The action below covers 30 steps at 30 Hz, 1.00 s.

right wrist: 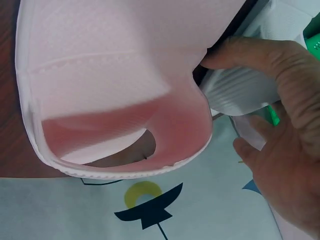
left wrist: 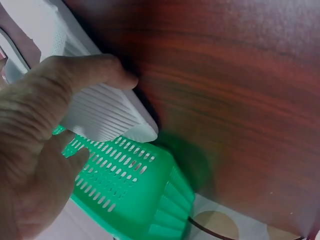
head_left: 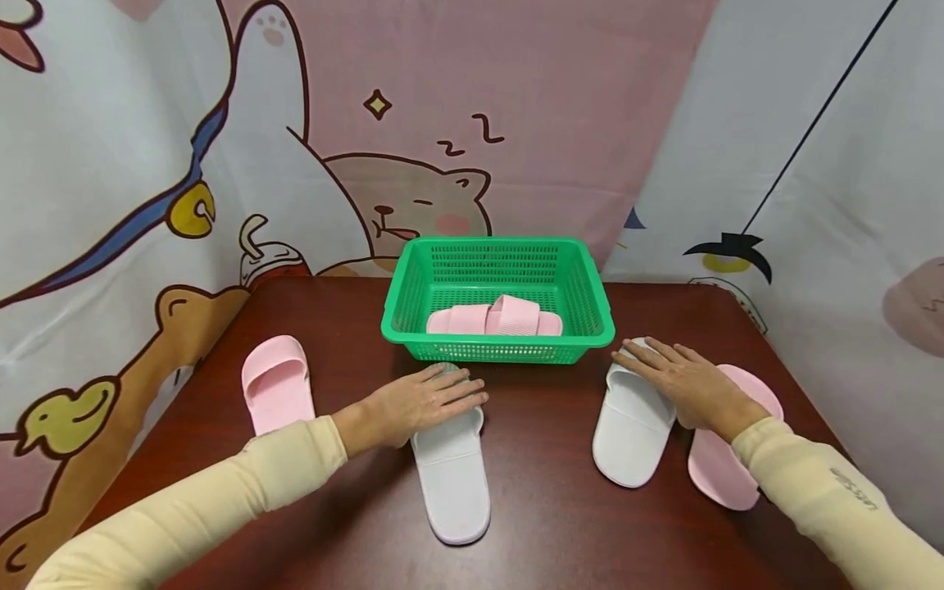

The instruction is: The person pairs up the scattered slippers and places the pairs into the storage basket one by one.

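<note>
Two white slippers lie on the brown table, heels toward me. Across the toe end of the left white slipper rests my left hand, fingers nearly straight; the left wrist view shows its thumb at the edge of the ribbed toe. Likewise my right hand reaches over the front of the right white slipper with extended fingers. In the right wrist view that hand's thumb sits between the white slipper and a pink slipper. This pink slipper lies partly under my right forearm.
A green basket stands at the table's back, holding a pair of pink slippers. Another pink slipper lies on the left, partly behind my left sleeve. Printed cloth hangs behind the table and along both sides.
</note>
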### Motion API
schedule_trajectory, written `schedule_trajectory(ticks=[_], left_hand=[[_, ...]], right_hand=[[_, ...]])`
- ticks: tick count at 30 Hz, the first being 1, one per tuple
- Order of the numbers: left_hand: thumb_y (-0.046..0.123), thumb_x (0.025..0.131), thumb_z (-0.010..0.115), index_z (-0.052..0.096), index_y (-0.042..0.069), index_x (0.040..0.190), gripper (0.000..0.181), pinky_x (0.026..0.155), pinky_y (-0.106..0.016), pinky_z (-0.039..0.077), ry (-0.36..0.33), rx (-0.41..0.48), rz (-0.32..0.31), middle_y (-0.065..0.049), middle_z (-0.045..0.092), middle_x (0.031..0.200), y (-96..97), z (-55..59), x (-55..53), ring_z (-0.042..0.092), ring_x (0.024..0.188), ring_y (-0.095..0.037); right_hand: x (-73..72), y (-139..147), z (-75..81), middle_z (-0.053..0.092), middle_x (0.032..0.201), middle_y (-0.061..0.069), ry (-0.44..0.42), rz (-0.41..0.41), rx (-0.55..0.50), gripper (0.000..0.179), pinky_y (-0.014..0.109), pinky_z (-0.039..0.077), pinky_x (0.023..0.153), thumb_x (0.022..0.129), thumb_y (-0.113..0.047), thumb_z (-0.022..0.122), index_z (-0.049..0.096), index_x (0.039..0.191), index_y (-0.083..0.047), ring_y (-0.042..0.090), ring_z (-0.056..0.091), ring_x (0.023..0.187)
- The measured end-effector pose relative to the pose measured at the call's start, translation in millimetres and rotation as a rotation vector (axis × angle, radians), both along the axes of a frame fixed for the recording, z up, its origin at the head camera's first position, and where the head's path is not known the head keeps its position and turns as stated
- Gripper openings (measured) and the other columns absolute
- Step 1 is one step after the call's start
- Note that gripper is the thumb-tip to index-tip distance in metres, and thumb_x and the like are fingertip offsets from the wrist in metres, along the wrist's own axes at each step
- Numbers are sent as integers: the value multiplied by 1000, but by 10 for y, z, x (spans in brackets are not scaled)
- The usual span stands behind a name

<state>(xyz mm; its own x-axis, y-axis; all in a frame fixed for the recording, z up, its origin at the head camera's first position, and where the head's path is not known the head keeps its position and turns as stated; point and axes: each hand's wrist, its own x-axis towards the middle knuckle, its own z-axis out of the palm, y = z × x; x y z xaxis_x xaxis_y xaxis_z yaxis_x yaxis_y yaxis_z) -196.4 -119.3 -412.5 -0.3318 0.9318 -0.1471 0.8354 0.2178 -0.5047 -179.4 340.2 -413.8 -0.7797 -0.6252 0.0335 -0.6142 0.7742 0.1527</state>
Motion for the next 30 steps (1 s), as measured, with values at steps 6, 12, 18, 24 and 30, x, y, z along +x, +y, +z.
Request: schedule_trajectory(ticks=[6,12,18,24,30], left_hand=[[24,63,92,29,9,159,116,117,-42,27,-74,36,-1,-5,30,164,-35,-34,-36,29,148,-26],[21,60,92,37,9,155,110,116,-41,29,-116,91,-36,-5,40,157,-61,-38,-76,35,144,-26],[18,60,90,40,10,153,106,116,-42,30,-186,125,-42,-4,41,156,-68,-34,-127,35,143,-27],[17,61,89,40,11,154,105,117,-42,27,-263,152,-28,-4,38,158,-82,-41,-157,31,146,-29],[17,63,88,40,10,153,102,119,-41,22,-298,140,-30,-6,35,161,-110,-54,-171,28,148,-31]], right_hand=[[-38,-25,-8,47,149,22,30,8,11,116,68,41,97,51,10,95,42,152,-13,47,43,134],[-55,-26,-12,50,145,22,21,-11,-9,107,69,43,94,52,12,94,50,146,-14,48,47,129],[-30,-13,29,49,145,21,-18,-35,-30,102,70,43,92,54,11,92,54,145,-15,49,45,129],[-28,-40,68,49,147,21,-48,-37,-60,100,71,40,96,53,5,93,56,144,-11,49,42,133],[-31,-39,60,50,146,23,-64,-18,-42,89,70,40,96,55,0,91,60,138,-5,50,40,134]])
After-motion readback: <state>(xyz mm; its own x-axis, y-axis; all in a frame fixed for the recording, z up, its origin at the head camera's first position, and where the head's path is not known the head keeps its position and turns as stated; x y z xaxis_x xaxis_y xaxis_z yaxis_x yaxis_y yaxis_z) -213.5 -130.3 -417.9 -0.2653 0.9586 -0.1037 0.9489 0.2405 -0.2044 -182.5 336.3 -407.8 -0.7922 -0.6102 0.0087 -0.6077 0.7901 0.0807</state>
